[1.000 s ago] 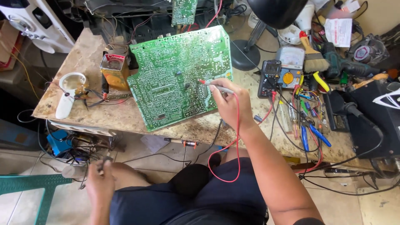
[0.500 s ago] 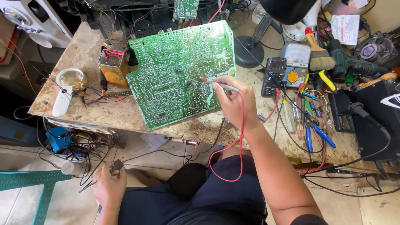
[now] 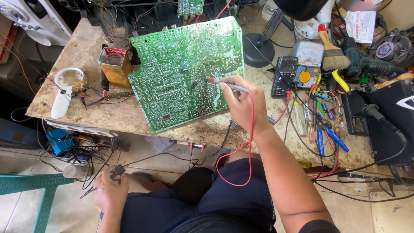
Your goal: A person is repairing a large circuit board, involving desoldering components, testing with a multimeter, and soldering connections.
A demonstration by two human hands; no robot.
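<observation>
The right hand [image 3: 241, 101] pinched a red probe [image 3: 226, 84] between thumb and fingers, and its tip touched the green board [image 3: 181, 69] just left of the grip. The board leaned tilted on the desk [image 3: 99, 114]. A red wire [image 3: 248, 146] ran from the probe down past the wrist. To the right of this hand lay a multimeter [image 3: 285, 74]. The left hand [image 3: 110, 192] was low beside the knee, its grip closed on a dark probe [image 3: 117, 171], it seemed.
</observation>
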